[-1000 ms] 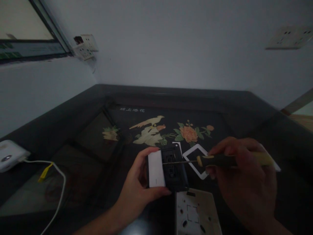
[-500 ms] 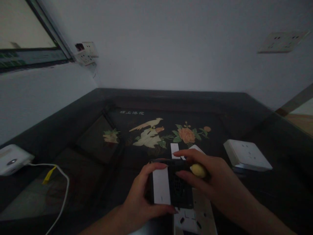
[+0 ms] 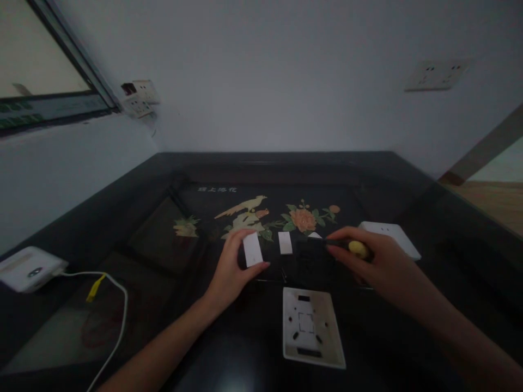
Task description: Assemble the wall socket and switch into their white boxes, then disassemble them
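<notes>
My left hand (image 3: 232, 267) is closed around a switch panel, gripping the end with a white rectangular rocker (image 3: 253, 250) between thumb and fingers. The panel's black body blends into the dark table, so its outline is hard to make out. My right hand (image 3: 368, 253) pinches a screwdriver with a yellow handle end (image 3: 358, 249); its tip is not clear. Between the hands shows a small white rectangular piece (image 3: 285, 243), with a white corner of another piece (image 3: 315, 235) near my right fingertips. Below them lies an open white mounting box (image 3: 338, 348), its slotted inside facing up.
A white socket box (image 3: 394, 237) stands behind my right hand. At the left is a white device (image 3: 28, 268) with a white cable (image 3: 122, 305) bearing a yellow tag (image 3: 95, 288). The glossy dark table (image 3: 229, 337) meets the wall, where sockets (image 3: 437, 75) are mounted.
Both hands have moved up and away from the mounting box, which is now fully in sight. My left hand has carried the switch panel forward; the right has shifted right. The view has shifted slightly.
</notes>
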`<state>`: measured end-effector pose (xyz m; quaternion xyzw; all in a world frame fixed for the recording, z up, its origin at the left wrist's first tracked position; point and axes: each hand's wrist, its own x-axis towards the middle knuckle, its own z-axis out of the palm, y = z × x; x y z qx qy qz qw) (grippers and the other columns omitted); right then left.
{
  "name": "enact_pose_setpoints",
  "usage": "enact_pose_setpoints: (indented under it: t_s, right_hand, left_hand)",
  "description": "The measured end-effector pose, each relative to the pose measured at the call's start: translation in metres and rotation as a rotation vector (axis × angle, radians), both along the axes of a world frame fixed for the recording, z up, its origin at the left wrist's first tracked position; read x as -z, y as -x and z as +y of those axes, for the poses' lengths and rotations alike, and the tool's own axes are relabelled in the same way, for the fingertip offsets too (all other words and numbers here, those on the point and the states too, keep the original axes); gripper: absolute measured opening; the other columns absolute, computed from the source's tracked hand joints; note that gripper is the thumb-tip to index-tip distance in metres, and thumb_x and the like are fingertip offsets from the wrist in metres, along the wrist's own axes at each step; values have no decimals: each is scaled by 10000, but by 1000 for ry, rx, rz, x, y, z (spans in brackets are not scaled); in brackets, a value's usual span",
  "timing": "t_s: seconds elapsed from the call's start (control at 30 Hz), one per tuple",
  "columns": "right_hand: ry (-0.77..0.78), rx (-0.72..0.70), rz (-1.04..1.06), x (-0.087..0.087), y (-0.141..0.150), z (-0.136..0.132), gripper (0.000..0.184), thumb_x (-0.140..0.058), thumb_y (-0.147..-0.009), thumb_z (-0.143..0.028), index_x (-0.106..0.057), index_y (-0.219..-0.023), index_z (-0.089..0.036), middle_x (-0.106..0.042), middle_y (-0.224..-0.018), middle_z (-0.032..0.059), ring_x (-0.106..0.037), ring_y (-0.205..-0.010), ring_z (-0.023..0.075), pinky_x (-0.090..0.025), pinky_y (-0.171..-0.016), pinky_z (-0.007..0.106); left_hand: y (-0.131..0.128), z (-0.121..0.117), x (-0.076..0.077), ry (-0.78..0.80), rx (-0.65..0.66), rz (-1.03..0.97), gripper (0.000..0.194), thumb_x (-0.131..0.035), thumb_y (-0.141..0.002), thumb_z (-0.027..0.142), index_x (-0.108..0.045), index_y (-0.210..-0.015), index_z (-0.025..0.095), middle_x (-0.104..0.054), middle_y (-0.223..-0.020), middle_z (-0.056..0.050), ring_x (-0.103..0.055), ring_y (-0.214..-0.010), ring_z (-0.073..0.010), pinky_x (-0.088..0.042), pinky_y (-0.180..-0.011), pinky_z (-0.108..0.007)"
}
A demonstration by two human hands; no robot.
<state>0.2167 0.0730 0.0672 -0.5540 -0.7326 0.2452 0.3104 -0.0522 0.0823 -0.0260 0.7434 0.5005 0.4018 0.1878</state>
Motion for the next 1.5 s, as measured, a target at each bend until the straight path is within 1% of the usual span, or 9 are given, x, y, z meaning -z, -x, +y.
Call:
enact_pose_setpoints:
  t_s: [0.2, 0.43, 0.57, 0.63, 0.8, 1.07, 1.17, 1.23, 1.5]
  right_hand:
    - [61, 228, 101, 11, -45, -24, 310, -638, -772, -493, -711, -854, -203, -575, -499, -22, -509, -355, 131, -381, -353, 245]
    - [93, 314, 301, 28, -47, -32, 328, -671, -740, -501, -710, -852, -196, -520, -454, -45, -497, -352, 113, -366, -340, 212]
    - [129, 287, 344, 25, -41, -35, 310, -670, -747, -482, -718, -842, -191, -557, -492, -34, -500, -365, 98, -379, -347, 198]
    - [157, 257, 339, 22, -37, -37, 293, -675, -751, -463, -725, -845, -190, -593, -540, -23, -501, -369, 88, -379, -345, 191]
    - [226, 113, 318, 17, -24, -40, 225, -654, -807, -394, -725, -896, -200, -613, -577, -32, -502, -396, 73, -393, -370, 173]
    - [301, 19, 328, 15, -10, -45, 214, -631, -851, -375, -715, -924, -191, -645, -644, -23, -503, -411, 77, -407, -375, 191]
    - [246, -40, 276, 15, -10, -45, 187, -630, -861, -355, -730, -933, -214, -728, -783, 7, -640, -591, 129, -505, -510, 227]
    - [204, -69, 241, 15, -12, -45, 172, -630, -867, -337, -735, -960, -237, -742, -813, 1, -677, -704, 151, -533, -607, 246]
    - [-28, 127, 168, 22, -33, -50, 127, -679, -843, -317, -732, -952, -277, -685, -709, -30, -597, -561, 116, -480, -542, 244]
  left_hand:
    - [-19, 36, 15, 81, 89, 261, 475, -727, -821, 316, -556, -1249, 198, -587, -1277, -107, -483, -1243, -325, -371, -1080, -538]
    - [-22, 46, 27, 95, 113, 351, 513, -665, -853, 333, -512, -1324, 197, -531, -1369, -130, -443, -1318, -321, -358, -1116, -531]
    - [-18, 28, 7, 86, 94, 300, 618, -601, -899, 344, -361, -1441, 169, -414, -1466, -179, -365, -1397, -324, -296, -1163, -553]
    - [-23, 9, -11, 66, 117, 252, 580, -541, -945, 368, -317, -1464, 240, -391, -1493, -127, -364, -1408, -277, -290, -1184, -513]
    - [-46, -35, -39, -10, 468, 165, 1054, -766, -739, 551, -122, -1543, 328, -291, -1566, -117, -319, -1435, -334, -358, -1159, -510]
    - [-49, -42, -36, -233, 481, 283, 814, -671, -865, 444, -240, -1513, 204, -462, -1394, -184, -479, -1287, -322, -479, -1043, -481]
    - [-44, -45, -39, -308, 480, 318, 808, -701, -828, 458, -318, -1462, 135, -488, -1341, -192, -494, -1253, -315, -472, -1048, -453]
    - [-40, -50, -38, -289, 464, 305, 798, -711, -806, 476, -361, -1433, 128, -487, -1338, -184, -496, -1247, -309, -461, -1062, -441]
    - [-28, -57, -18, -21, 391, 172, 747, -705, -770, 497, -411, -1402, 229, -495, -1344, -131, -543, -1211, -300, -490, -1029, -448]
